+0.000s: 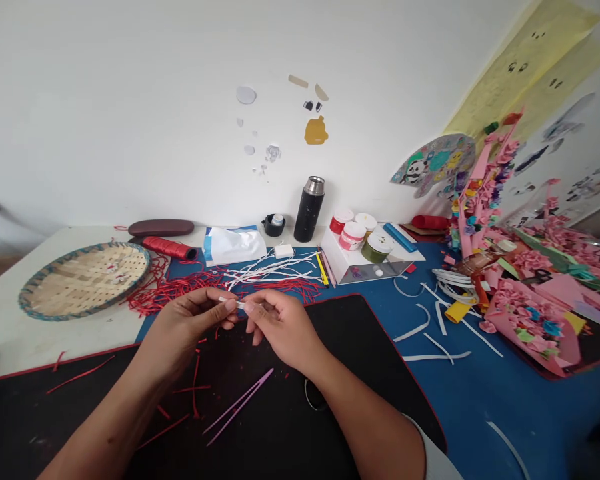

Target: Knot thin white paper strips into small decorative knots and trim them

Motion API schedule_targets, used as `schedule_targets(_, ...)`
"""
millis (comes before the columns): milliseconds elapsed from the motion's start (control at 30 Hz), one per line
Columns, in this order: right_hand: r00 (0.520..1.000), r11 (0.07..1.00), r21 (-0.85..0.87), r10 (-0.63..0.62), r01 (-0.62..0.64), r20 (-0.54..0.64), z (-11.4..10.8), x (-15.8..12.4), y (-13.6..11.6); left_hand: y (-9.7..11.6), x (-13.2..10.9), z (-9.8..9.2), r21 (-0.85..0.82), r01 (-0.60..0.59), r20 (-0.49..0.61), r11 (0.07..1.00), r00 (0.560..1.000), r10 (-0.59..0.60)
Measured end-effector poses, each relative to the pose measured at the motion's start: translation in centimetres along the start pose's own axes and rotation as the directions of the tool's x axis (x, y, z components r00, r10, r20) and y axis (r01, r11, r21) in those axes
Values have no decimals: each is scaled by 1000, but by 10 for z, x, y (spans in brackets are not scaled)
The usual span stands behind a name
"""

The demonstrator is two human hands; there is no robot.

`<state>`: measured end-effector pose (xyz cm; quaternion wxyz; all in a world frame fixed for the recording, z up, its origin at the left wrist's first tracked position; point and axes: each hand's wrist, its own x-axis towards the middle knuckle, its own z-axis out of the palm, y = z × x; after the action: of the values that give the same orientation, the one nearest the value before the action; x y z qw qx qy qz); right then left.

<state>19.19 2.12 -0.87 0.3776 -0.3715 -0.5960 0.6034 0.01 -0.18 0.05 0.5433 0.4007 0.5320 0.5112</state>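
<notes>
Above the black mat, my left hand and my right hand meet, thumbs and fingers closed on the two ends of a short white strip. Only a small stretch of the strip shows between the fingertips; the rest is hidden. Below the hands lie purple tweezers with their tips toward the upper right. Red cord scraps are scattered on the mat beside my left forearm. Just beyond the fingers, white cords lie in a loose bundle over red cords.
A woven basket sits at left, with a red thread spool near it. Behind stand a black thermos and paint jars on a white box. White paper strips and pink paper flowers lie at right.
</notes>
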Motion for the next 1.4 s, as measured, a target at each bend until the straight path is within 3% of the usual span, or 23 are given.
schedule_targets(167, 1000, 1000, -17, 12, -12, -12, -1, 2, 0, -2, 0, 1, 36, -19, 43, 999, 999, 18)
schedule_targets(567, 998, 966, -255, -60, 50, -30, -1, -2, -3, 10, 0, -1, 69, 85, 123, 994, 988, -93)
schedule_targets(800, 1000, 992, -122, -22, 19, -21, -2, 0, 2, 13, -2, -1, 201, -24, 122, 979, 993, -1)
schedule_targets(1133, 999, 999, 6, 36, -36, -17, -2, 4, 1, 9, -8, 3, 337, -114, 10, 934, 993, 118)
schedule_targets(1267, 997, 996, 48, 77, -76, -12, -2, 3, 0, 8, -9, 5, 347, -108, -28, 932, 992, 125)
schedule_targets(1400, 996, 991, 96, 93, -94, 15, -2, 3, -2, 9, -10, 6, 250, -94, -29, 964, 994, 104)
